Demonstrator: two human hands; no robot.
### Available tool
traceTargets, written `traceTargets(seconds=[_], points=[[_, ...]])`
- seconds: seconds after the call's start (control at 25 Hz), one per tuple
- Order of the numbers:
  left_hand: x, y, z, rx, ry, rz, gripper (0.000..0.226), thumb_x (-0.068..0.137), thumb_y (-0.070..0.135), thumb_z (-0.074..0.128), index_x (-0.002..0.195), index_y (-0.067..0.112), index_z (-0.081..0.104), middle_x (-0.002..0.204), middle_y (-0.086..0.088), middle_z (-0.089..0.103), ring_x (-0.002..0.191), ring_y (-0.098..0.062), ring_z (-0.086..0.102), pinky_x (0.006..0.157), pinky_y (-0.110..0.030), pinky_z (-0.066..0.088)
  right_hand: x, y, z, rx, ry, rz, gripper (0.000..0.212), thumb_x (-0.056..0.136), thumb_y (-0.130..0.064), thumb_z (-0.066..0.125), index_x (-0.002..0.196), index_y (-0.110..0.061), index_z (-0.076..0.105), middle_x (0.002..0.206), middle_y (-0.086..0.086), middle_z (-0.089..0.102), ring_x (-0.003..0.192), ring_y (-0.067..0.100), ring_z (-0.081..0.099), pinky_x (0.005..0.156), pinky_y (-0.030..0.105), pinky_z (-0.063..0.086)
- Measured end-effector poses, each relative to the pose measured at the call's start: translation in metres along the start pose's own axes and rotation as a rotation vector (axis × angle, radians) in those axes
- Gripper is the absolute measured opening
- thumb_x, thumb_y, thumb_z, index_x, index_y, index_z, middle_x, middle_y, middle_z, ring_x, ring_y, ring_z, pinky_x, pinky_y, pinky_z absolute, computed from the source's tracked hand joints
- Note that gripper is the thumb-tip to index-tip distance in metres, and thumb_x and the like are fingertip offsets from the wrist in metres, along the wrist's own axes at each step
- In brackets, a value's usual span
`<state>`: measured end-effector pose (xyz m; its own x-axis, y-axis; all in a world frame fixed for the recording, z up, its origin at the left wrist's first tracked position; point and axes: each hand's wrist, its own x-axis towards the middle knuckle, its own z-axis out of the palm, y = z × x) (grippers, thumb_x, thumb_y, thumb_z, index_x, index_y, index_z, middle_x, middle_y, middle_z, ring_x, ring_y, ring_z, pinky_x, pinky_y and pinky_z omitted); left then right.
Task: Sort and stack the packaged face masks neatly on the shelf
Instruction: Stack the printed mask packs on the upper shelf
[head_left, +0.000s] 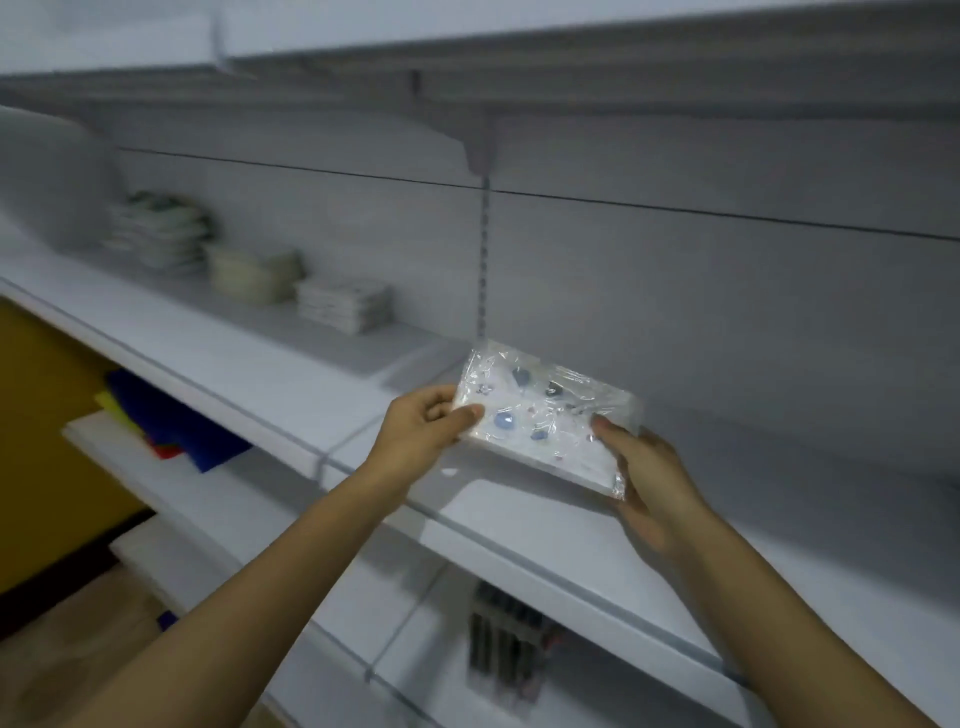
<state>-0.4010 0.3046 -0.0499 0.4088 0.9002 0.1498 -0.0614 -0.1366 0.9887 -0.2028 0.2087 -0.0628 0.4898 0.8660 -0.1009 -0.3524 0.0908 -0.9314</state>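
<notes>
A clear plastic pack of white face masks with blue heart prints (545, 415) is held just above the white shelf (291, 384). My left hand (423, 428) pinches its left end, thumb on top. My right hand (644, 483) grips its right end from below, thumb on the front edge. Farther left on the same shelf stand three stacks of packaged masks: a green-and-white stack (158, 234), a cream stack (254, 273) and a white stack (345, 304).
An upper shelf (519, 62) overhangs the working shelf, with a bracket and slotted upright (484, 249) behind the pack. Lower shelves hold blue, yellow and red items (166, 421) and dark packaged goods (506, 644). A yellow wall lies at the far left.
</notes>
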Motion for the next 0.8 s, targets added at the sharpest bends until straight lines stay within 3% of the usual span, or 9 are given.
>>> traceTargets(seconds=[0.2,0.32,0.44,0.52,0.64,0.72,0.8], points=[[0.001,0.007,-0.185,-0.047,0.137,-0.122,0.015,0.092,0.01,0.059,0.105,0.004,0.064,0.094,-0.007,0.073,0.081,-0.013,0.07,0.065,-0.02,0.055,0.009,0.057,0.178,-0.021,-0.253,0.139,0.024,0.089,-0.007,0.061,0.113,-0.003,0.064,0.102,0.013,0.073,0.092,0.026,0.071,0.079,0.04,0.057],[0.011,0.004,-0.247,-0.079,0.21,-0.126,0.013,0.092,0.008,0.06,0.104,0.005,0.065,0.092,-0.006,0.073,0.077,-0.01,0.071,0.064,-0.019,0.055,0.017,0.075,0.238,-0.071,-0.296,0.157,0.026,0.088,0.0,0.06,0.113,-0.004,0.062,0.103,0.012,0.073,0.089,0.023,0.071,0.067,0.032,0.058],[0.036,-0.007,-0.285,-0.117,0.235,-0.134,0.009,0.091,0.008,0.061,0.099,0.008,0.066,0.1,-0.01,0.073,0.081,-0.012,0.071,0.067,-0.02,0.056,0.039,0.089,0.269,-0.189,-0.262,0.118,0.018,0.087,0.001,0.06,0.104,-0.002,0.064,0.097,0.011,0.073,0.081,0.02,0.07,0.067,0.025,0.055],[0.054,-0.012,-0.294,-0.162,0.266,-0.148,0.01,0.091,0.01,0.062,0.101,0.009,0.063,0.102,-0.013,0.071,0.079,-0.013,0.07,0.071,-0.022,0.057,0.059,0.09,0.276,-0.291,-0.195,0.069,0.009,0.086,-0.006,0.064,0.095,-0.006,0.065,0.09,0.014,0.068,0.075,0.022,0.062,0.07,0.029,0.049],[0.088,-0.017,-0.304,-0.207,0.378,-0.171,0.028,0.089,0.016,0.066,0.107,0.015,0.045,0.096,-0.012,0.067,0.071,-0.017,0.067,0.08,-0.031,0.057,0.099,0.088,0.295,-0.346,-0.051,0.01,0.026,0.085,-0.01,0.067,0.108,-0.01,0.056,0.075,0.011,0.063,0.064,0.018,0.052,0.069,0.033,0.045],[0.112,-0.014,-0.312,-0.14,0.402,-0.104,0.022,0.09,0.017,0.065,0.097,0.017,0.043,0.089,-0.012,0.063,0.069,-0.018,0.063,0.076,-0.027,0.058,0.118,0.092,0.313,-0.327,-0.009,-0.021,0.029,0.086,-0.007,0.067,0.109,-0.01,0.05,0.065,0.003,0.056,0.058,0.015,0.048,0.068,0.034,0.046],[0.143,-0.01,-0.322,-0.106,0.371,-0.039,0.019,0.091,0.015,0.062,0.087,0.016,0.044,0.084,-0.013,0.06,0.072,-0.018,0.06,0.068,-0.022,0.058,0.137,0.095,0.329,-0.325,0.031,-0.056,0.018,0.086,-0.004,0.066,0.098,-0.01,0.053,0.055,-0.001,0.055,0.054,0.016,0.047,0.064,0.031,0.045]])
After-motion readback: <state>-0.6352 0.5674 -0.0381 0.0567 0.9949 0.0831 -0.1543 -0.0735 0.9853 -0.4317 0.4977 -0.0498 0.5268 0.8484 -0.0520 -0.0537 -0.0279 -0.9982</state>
